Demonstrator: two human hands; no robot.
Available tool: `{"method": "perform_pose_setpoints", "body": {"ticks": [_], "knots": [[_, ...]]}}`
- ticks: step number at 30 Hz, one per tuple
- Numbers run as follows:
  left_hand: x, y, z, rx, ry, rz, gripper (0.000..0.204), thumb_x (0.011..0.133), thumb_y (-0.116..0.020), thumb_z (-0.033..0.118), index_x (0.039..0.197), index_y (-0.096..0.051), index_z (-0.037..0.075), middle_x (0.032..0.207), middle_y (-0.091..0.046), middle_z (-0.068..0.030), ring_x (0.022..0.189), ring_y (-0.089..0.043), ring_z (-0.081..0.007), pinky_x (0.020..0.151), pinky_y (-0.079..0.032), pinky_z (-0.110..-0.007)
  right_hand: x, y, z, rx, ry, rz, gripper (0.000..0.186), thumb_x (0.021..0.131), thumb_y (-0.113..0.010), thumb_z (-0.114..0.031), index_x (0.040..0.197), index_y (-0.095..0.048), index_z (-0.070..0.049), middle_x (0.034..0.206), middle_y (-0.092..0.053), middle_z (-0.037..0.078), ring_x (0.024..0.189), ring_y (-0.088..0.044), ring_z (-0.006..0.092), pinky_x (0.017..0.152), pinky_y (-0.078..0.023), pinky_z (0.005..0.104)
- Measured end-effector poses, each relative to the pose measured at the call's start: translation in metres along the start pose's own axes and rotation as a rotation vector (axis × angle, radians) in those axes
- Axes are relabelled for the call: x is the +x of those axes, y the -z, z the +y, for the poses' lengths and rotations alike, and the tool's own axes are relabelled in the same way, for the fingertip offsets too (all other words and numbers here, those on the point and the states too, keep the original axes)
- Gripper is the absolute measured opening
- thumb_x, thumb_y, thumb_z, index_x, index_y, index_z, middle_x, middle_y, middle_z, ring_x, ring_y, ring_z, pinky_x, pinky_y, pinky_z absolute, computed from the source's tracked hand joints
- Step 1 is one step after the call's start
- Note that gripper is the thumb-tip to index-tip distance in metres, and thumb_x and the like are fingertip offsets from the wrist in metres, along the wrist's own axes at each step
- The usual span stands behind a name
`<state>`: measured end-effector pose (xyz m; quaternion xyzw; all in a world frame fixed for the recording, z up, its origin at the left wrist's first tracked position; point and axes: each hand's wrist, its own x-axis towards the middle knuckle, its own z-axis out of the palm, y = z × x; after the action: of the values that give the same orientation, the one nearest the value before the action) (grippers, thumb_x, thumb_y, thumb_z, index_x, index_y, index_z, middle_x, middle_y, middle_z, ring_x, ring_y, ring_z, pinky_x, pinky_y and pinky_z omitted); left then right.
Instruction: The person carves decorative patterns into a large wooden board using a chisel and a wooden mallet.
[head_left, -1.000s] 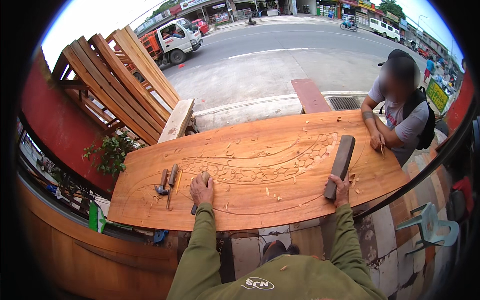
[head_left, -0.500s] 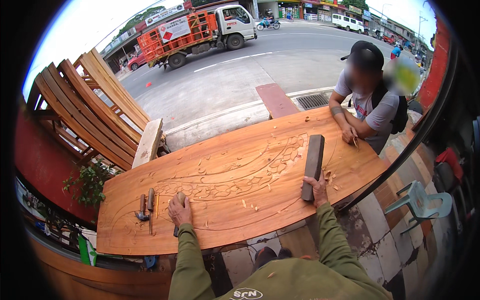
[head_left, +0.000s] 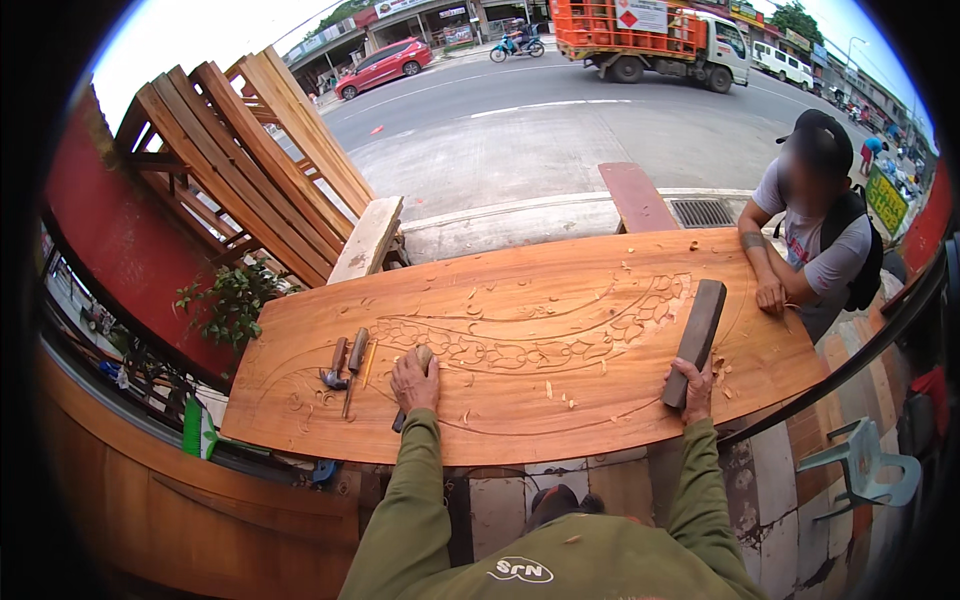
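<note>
A large carved wooden panel (head_left: 520, 410) lies before me with scrolls, leaves and loose shavings on it. My left hand (head_left: 414, 382) is closed around a wooden tool (head_left: 424, 353) resting on the panel; its dark lower end shows beside my wrist. At the right, my right hand (head_left: 692, 385) grips a long dark rectangular block (head_left: 706, 320) lying lengthwise away from me. Left of my left hand lie a claw hammer (head_left: 332, 378), a tool with a wooden handle (head_left: 357, 350) and a thin yellow stick (head_left: 369, 362).
A co-worker (head_left: 815, 230) in a cap leans on the panel's far right, hands on its edge. Leaning planks (head_left: 230, 150), a pale bench (head_left: 365, 240) and plant (head_left: 225, 300) stand left. A reddish bench (head_left: 635, 195) is beyond, a plastic chair (head_left: 860, 465) right, traffic (head_left: 650, 50) on the road.
The view swung and came back. The orange truck has moved rightward along the road, uncovering a red car. Both hands keep nearly the same places and grips on the panel.
</note>
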<state>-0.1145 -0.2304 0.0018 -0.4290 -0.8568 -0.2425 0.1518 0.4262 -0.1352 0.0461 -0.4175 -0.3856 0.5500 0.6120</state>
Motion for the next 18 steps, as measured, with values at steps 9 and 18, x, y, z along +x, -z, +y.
{"method": "perform_pose_setpoints", "body": {"ticks": [9, 18], "knots": [[0.001, 0.006, 0.005, -0.008, -0.005, -0.053, 0.058, 0.100, -0.068, 0.051, 0.140, -0.060, 0.010, 0.133, -0.065, -0.0157, 0.128, -0.059, -0.0365, 0.108, -0.047, -0.052, -0.001, 0.002, 0.002, 0.037, -0.034, 0.031, 0.054, 0.090, -0.076, -0.016, 0.135, -0.048, -0.008, 0.080, -0.062, 0.007, 0.062, -0.066, 0.0192, 0.050, -0.058, 0.0350], [-0.001, 0.008, 0.006, -0.002, -0.002, -0.046, 0.056, 0.100, -0.069, 0.049, 0.139, -0.061, 0.010, 0.132, -0.064, -0.0147, 0.126, -0.059, -0.0357, 0.107, -0.047, -0.051, -0.003, 0.000, 0.000, 0.020, -0.037, 0.039, 0.053, 0.090, -0.077, -0.017, 0.134, -0.048, -0.007, 0.082, -0.062, 0.008, 0.062, -0.066, 0.0191, 0.051, -0.058, 0.0342]]}}
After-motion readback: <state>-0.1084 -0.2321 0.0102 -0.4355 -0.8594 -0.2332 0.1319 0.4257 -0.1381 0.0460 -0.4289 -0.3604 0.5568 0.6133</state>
